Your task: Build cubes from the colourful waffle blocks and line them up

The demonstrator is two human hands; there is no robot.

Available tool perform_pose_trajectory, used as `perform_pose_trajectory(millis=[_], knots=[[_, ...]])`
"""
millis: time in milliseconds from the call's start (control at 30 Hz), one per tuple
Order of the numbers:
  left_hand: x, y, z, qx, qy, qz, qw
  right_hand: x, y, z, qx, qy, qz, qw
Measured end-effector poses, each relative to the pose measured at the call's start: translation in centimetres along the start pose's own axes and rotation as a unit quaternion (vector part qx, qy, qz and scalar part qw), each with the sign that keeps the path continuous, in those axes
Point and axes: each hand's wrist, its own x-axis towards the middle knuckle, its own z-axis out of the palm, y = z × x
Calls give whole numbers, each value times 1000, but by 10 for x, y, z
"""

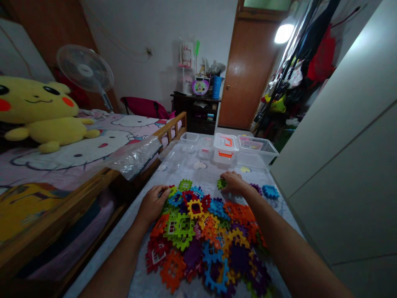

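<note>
A wide pile of colourful interlocking plastic tiles covers the near part of the table. At the pile's left edge my left hand rests with its fingers bent, touching small pieces; whether it grips one is hidden. Beyond the pile, my right hand has its fingers closed on a green tile. To the right of that hand lie a purple tile, partly behind the forearm, and a blue tile.
Clear plastic boxes stand at the table's far end, among them a lidded box with orange latches and an open bin. A wooden bed rail runs along the left; a white cabinet stands on the right.
</note>
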Motion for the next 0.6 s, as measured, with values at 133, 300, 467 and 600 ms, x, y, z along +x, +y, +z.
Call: perform_pose_trajectory(millis=[133,300,467,600], knots=[[0,0,0,2,-2,0,1000,-1,-3,-2,-2,-5,-5,1000],[0,1,0,-2,-7,-5,1000,0,-4,-2,-1,-7,-6,1000],[0,1,-1,-5,-15,-4,1000,-1,3,-2,4,0,2,1000],[0,2,-1,-4,-12,-4,1000,-5,3,-1,7,8,3,1000]])
